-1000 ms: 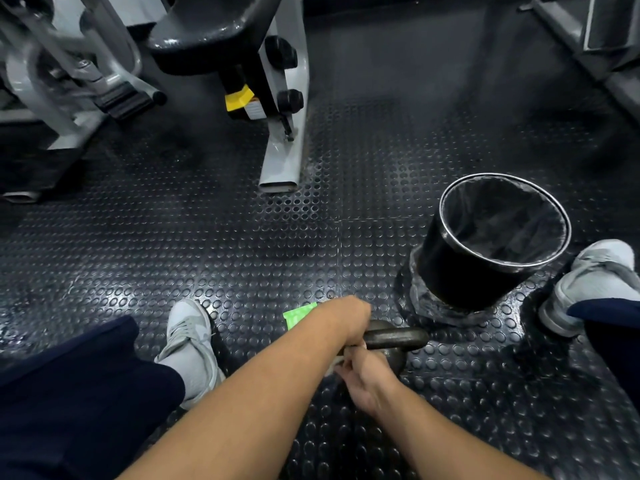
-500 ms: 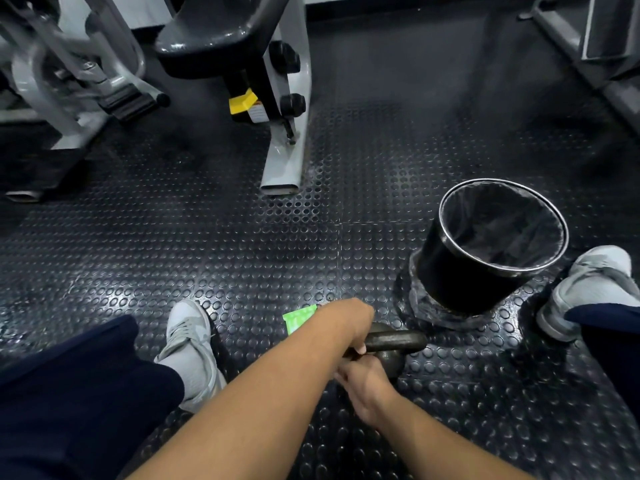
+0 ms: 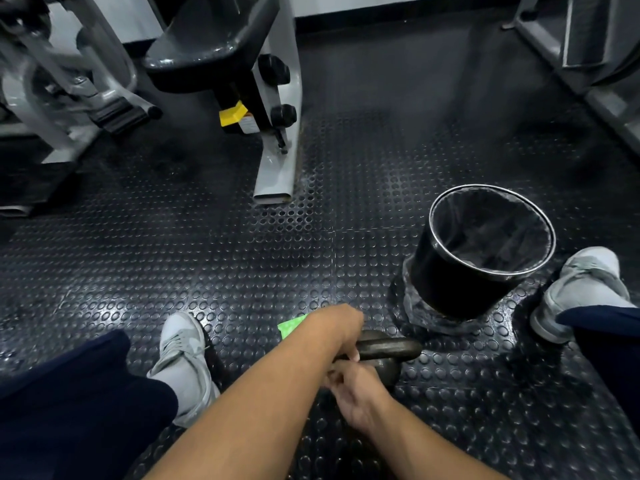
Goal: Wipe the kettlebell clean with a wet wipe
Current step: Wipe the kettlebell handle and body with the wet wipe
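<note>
Kettlebell (image 3: 391, 348): on the floor at your 6 o'clock.
Left hand (image 3: 337, 323): your fingers wrap its handle.
Right hand (image 3: 353, 389): curled against the ball; can't tell what you're holding.
Bin (image 3: 450, 271): 1 o'clock of kettlebell.
Green packet (image 3: 292, 325): 10 o'clock.

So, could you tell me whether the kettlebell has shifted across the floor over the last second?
No. The kettlebell sits at the same gap from the black waste bin and the green packet as before; only the view drifts slightly.
</note>
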{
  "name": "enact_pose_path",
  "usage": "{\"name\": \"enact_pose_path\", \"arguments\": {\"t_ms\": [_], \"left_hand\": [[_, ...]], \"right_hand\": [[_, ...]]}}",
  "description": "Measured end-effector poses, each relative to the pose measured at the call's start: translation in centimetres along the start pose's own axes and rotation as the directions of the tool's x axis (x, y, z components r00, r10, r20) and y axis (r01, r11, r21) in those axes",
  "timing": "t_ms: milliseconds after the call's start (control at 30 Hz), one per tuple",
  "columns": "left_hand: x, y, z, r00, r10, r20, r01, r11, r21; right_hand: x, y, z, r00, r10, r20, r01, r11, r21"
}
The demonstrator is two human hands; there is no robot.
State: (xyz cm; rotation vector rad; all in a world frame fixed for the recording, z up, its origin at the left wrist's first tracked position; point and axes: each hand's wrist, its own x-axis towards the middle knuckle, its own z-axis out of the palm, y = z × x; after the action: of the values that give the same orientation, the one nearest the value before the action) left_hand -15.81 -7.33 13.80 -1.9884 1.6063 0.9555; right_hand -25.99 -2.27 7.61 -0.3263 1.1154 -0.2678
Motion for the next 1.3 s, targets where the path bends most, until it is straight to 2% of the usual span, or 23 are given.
{"name": "enact_pose_path", "arguments": {"t_ms": [133, 400, 567, 733, 933, 1100, 1300], "left_hand": [[-0.1, -0.1, 0.1, 1.0, -0.004, -0.022, 0.003, 1.0, -0.017], [0.1, -0.1, 0.4, 1.0, -0.009, -0.024, 0.009, 1.0, 0.001], [-0.4, 0.1, 0.1, 1.0, -0.015, -0.013, 0.014, 1.0, -0.006], [-0.4, 0.1, 0.1, 1.0, -0.021, -0.009, 0.021, 0.999, -0.026], [-0.3, 0.0, 0.0, 1.0, 0.001, 0.004, -0.001, 1.0, -0.023], [-0.4, -0.1, -0.2, 1.0, 0.003, 0.014, -0.003, 1.0, -0.014], [-0.3, 0.0, -0.3, 1.0, 0.005, 0.009, -0.005, 1.0, -0.016]], "right_hand": [[0.7, 0.0, 0.0, 1.0, 0.02, -0.024, -0.019, 0.999, 0.032], [-0.7, -0.1, 1.1, 0.997, -0.018, 0.078, 0.013, 0.998, 0.062], [1.0, 0.2, 0.0, 1.0, 0.006, -0.027, -0.008, 0.998, -0.068], [0.3, 0.3, 0.3, 0.999, -0.033, -0.009, 0.031, 0.99, -0.138], [-0.4, 0.8, -0.7, 0.989, -0.109, 0.104, 0.131, 0.963, -0.237], [0.5, 0.2, -1.5, 0.989, -0.125, 0.072, 0.142, 0.939, -0.314], [-0.6, 1.2, -1.3, 0.98, -0.119, 0.158, 0.158, 0.952, -0.262]]}}
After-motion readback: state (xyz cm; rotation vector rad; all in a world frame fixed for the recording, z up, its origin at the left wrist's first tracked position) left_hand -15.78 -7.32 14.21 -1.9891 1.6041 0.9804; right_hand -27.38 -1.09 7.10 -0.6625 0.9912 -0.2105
